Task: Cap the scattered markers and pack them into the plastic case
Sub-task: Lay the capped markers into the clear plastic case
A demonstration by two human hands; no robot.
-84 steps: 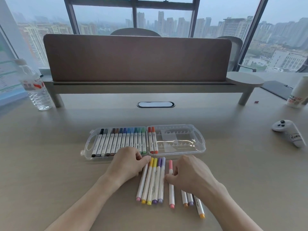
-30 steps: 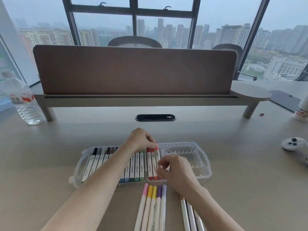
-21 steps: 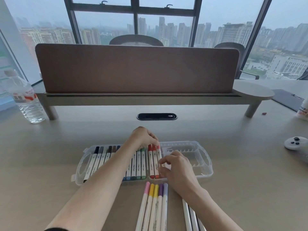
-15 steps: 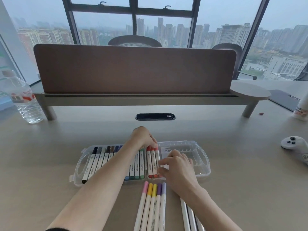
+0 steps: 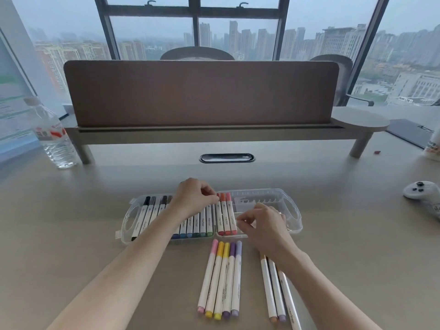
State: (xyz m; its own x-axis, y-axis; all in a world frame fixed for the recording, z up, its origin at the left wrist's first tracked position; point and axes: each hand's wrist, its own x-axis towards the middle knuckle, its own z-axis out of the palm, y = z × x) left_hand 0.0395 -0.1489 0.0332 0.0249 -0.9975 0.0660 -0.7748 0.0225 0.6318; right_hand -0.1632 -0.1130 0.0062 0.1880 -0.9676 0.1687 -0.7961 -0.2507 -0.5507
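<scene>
A: Where are the hands?

B: Both are over the plastic case (image 5: 294,211). The left hand (image 5: 194,198) rests across the packed row, fingers curled near the top ends of the markers just left of the divider. Whether it pinches one of them, I cannot tell.

A: And the right hand (image 5: 264,225)?

B: It hangs over the right compartment, beside the three red and orange markers (image 5: 225,214), with thumb and forefinger drawn together. Something could be between the fingertips, but it is too small to make out, so I cannot tell if it grasps anything.

A: How full is the case?

B: The left compartment holds a row running from black, grey and brown markers (image 5: 148,214) to the blue and green markers (image 5: 196,226), partly hidden under the left forearm. The right compartment holds only the three reds, against the divider.

A: Anything loose?

B: Five capped markers (image 5: 222,277) lie side by side on the surface (image 5: 71,234) just in front of the case: pink, two yellow, two purple. Three more markers (image 5: 276,294) lie to their right, partly under the right wrist.

A: Further out?

B: A water bottle (image 5: 53,136) stands far left, a white controller (image 5: 422,195) lies far right, and a brown divider panel (image 5: 202,94) stands behind.
</scene>
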